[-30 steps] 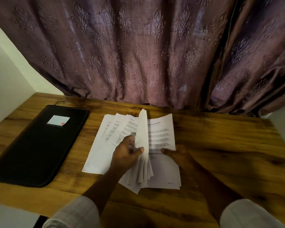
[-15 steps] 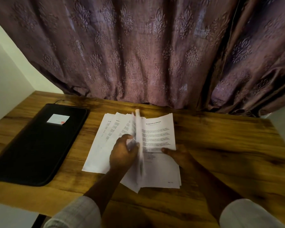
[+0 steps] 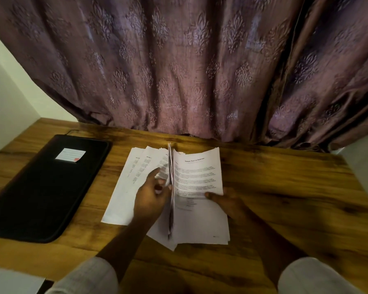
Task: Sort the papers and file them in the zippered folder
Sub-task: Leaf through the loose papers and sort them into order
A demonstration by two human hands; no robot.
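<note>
A spread stack of printed white papers (image 3: pixel 198 177) lies on the wooden table (image 3: pixel 285 198) in the middle. My left hand (image 3: pixel 152 196) grips a bundle of sheets (image 3: pixel 170 187) lifted upright on edge, with more fanned pages (image 3: pixel 134 170) lying to its left. My right hand (image 3: pixel 227 201) holds the right page down, thumb on top of it. The black zippered folder (image 3: pixel 40 187) lies shut at the left, a white label (image 3: pixel 70 154) on its cover.
A purple patterned curtain (image 3: pixel 179 71) hangs along the table's far edge. White walls stand at the left (image 3: pixel 6 102) and the far right. Bare wood shows to the right of the papers and along the near edge.
The lifted bundle has swung from leaning over the left pages to standing on edge. The right page now shows more of its text. My right hand has hardly moved.
</note>
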